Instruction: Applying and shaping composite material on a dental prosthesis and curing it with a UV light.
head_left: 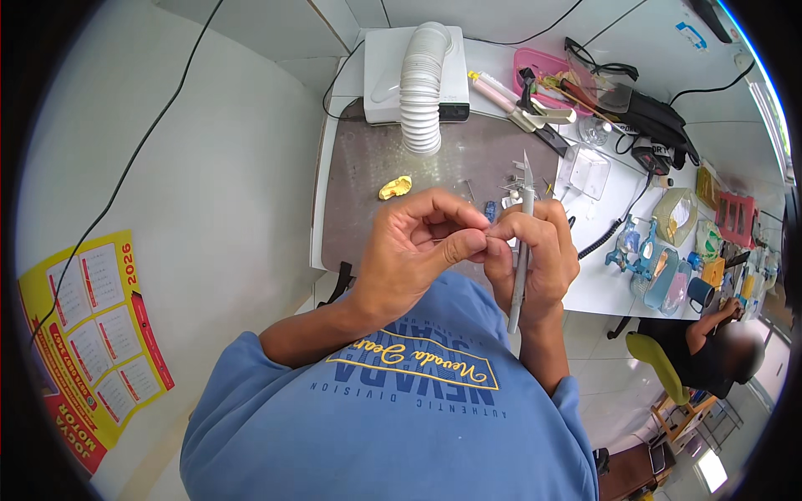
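At the near edge of the counter (606, 274), both hands meet in front of the person's shirt (401, 434). The left hand (418, 238) is curled, thumb and forefinger drawn in toward the right fingertips; whether it grips something small there, I cannot tell. The right hand (545, 255) is closed around a slim knife (519, 285), its handle running down past the fingers and its blade pointing toward the far edge. Held this way, the knife seems parked within the grip, so thumb and forefinger stay free for close work and the blade is turned away from the other hand.

Beyond the hands, a mat (355, 159) covers the left end of the counter, probably to protect the top. A yellow piece (395, 187) lies on it, just beyond the left hand. A white hose (420, 92) bends from a box (382, 83) at the far edge, its mouth over the mat, likely to draw off dust. Small bits and a clear box (585, 173) sit beyond the right hand, presumably for easy reach, while a pink basket (528, 58) stands farther off by the far edge.
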Motion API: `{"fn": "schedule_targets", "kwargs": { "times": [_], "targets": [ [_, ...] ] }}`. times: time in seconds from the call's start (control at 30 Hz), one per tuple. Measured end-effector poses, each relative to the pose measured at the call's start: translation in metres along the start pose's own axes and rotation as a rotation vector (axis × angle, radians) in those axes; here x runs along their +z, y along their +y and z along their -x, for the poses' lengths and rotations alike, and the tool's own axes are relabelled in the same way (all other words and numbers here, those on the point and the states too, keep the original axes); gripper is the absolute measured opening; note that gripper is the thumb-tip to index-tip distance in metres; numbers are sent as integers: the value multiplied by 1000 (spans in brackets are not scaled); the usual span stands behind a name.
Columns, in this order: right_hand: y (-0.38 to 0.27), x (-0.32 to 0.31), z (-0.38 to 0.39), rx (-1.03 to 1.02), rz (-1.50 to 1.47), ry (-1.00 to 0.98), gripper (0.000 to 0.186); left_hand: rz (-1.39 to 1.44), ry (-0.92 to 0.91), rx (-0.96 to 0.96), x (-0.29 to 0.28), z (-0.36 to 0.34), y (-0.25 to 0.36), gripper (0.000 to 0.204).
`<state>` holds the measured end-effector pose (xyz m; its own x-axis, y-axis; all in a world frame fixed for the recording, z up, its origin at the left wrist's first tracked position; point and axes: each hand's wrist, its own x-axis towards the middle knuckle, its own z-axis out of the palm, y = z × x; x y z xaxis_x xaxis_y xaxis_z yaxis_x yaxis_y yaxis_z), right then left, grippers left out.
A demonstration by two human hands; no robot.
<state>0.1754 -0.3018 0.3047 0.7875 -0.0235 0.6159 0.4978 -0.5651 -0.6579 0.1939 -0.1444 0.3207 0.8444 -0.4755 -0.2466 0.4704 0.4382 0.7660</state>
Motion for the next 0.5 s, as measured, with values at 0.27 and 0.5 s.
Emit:
{"fn": "schedule_targets", "kwargs": {
  "times": [0.27,0.5],
  "targets": [
    [-8,-3,6,191,-256,97,36,-416,-38,326,3,-4,3,9],
    [-41,-29,-19,384,-574,131,52,57,-80,183,6,4,25,13]
  ]
}}
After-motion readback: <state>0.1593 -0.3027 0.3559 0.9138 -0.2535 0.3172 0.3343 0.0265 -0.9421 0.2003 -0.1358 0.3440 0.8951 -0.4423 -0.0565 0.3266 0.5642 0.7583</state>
